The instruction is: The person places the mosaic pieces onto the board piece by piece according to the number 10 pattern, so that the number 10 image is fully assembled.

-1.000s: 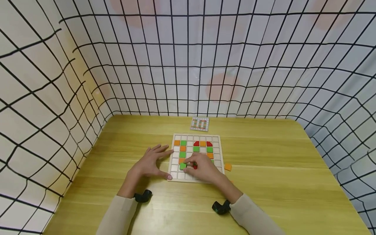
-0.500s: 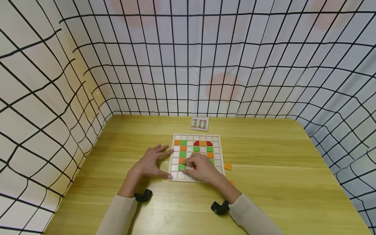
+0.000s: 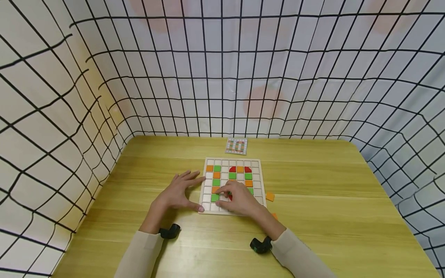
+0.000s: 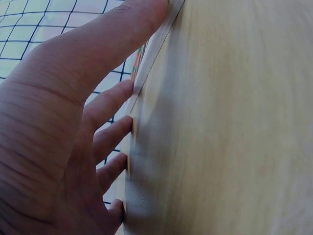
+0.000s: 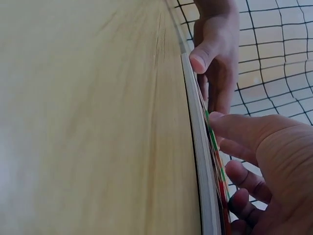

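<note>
A square wooden grid board (image 3: 259, 185) lies on the table, with green, orange and red tiles set in its cells. The left hand (image 3: 177, 191) spreads its fingers along the board's left side, its thumb (image 4: 156, 7) at the near left corner. Over the board's lower middle, the right hand (image 3: 238, 197) has thumb and index finger at the edges of a green square tile (image 3: 215, 198), which sits in a cell below an orange tile (image 3: 215, 189). In the right wrist view the thumb (image 5: 220, 120) touches the row of tiles. The right hand covers part of the board's coloured pattern.
A small printed pattern card (image 3: 236, 146) lies beyond the board. Two loose orange tiles lie right of the board, one at its edge (image 3: 270, 197), the other partly hidden by the right forearm. Black-gridded white cloth (image 3: 222, 77) surrounds the wooden table (image 3: 330, 193).
The green tile, tilted in the right hand's fingers one second ago, has gone down flat into its cell. The left hand has stayed in place.
</note>
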`<state>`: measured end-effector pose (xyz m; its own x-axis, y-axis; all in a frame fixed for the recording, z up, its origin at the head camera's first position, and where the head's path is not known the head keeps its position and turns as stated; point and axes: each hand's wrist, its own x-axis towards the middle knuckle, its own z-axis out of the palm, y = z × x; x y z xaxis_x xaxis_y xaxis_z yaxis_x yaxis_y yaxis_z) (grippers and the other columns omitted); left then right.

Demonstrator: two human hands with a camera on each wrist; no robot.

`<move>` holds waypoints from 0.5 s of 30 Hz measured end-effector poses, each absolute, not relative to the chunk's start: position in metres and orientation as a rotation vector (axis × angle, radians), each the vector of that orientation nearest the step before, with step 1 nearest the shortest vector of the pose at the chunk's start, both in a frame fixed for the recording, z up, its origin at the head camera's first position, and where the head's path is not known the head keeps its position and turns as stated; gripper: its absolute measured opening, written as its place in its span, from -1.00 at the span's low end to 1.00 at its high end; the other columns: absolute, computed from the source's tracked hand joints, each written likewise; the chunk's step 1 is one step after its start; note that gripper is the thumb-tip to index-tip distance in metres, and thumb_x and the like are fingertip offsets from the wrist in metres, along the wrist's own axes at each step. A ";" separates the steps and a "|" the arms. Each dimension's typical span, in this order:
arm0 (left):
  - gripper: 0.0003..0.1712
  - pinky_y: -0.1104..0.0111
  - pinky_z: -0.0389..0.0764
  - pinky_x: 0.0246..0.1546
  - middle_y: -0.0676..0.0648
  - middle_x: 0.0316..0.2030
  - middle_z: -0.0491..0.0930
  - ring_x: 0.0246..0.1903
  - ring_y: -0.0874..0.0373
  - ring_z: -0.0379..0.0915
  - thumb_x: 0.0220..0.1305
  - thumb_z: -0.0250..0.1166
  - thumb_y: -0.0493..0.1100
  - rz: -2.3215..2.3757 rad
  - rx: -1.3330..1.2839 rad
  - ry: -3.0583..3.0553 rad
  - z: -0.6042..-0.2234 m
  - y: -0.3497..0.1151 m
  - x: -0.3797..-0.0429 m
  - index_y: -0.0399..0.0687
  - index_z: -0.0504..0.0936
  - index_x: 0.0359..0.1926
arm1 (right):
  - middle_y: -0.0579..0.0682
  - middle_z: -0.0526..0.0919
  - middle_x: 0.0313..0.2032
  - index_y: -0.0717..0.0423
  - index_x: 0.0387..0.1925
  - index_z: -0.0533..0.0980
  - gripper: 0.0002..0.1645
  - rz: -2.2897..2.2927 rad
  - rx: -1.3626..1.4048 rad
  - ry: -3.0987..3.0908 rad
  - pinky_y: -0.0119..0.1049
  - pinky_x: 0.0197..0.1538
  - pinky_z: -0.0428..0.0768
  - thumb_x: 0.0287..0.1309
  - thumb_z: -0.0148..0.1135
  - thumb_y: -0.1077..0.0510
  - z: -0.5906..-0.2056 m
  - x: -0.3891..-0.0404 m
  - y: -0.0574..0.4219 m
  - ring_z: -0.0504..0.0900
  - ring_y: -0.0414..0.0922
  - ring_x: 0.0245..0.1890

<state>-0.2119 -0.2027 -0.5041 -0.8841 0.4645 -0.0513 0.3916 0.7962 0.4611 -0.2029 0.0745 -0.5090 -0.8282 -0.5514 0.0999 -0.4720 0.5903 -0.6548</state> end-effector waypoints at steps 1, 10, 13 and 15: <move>0.28 -0.37 -0.18 0.52 -0.07 0.61 0.14 0.62 -0.26 -0.14 -0.25 0.56 0.55 0.672 0.677 2.823 -0.504 -0.203 -0.212 0.30 0.36 0.53 | -0.14 0.57 -0.35 -0.14 0.00 0.75 -0.67 -1.067 -0.870 2.691 -0.34 -0.27 0.41 0.19 0.49 -0.06 -0.509 -0.203 0.075 0.44 -0.20 -0.32; 0.29 -0.36 -0.19 0.53 -0.07 0.61 0.13 0.62 -0.26 -0.15 -0.27 0.56 0.56 0.685 0.668 2.814 -0.505 -0.202 -0.212 0.33 0.35 0.53 | -0.20 0.57 -0.35 -0.13 0.01 0.74 -0.63 -1.167 -0.741 2.670 -0.36 -0.27 0.45 0.18 0.51 -0.10 -0.507 -0.206 0.096 0.47 -0.21 -0.34; 0.29 -0.35 -0.19 0.54 -0.06 0.61 0.13 0.62 -0.25 -0.15 -0.27 0.57 0.55 0.681 0.668 2.817 -0.505 -0.203 -0.212 0.34 0.35 0.53 | -0.17 0.56 -0.38 -0.08 -0.02 0.74 -0.63 -1.201 -0.750 2.690 -0.39 -0.31 0.42 0.16 0.53 -0.08 -0.509 -0.209 0.106 0.45 -0.20 -0.39; 0.29 -0.35 -0.19 0.54 -0.06 0.61 0.13 0.62 -0.25 -0.14 -0.27 0.57 0.55 0.680 0.671 2.818 -0.505 -0.203 -0.212 0.33 0.35 0.53 | -0.15 0.56 -0.39 -0.07 -0.02 0.75 -0.64 -1.215 -0.741 2.696 -0.39 -0.32 0.40 0.16 0.53 -0.06 -0.510 -0.210 0.114 0.44 -0.18 -0.39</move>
<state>-0.2125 -0.2027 -0.5053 -0.8852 0.4620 -0.0544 0.3863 0.7954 0.4670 -0.2103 0.1138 -0.5096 -0.8777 -0.4663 0.1109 -0.3919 0.5651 -0.7260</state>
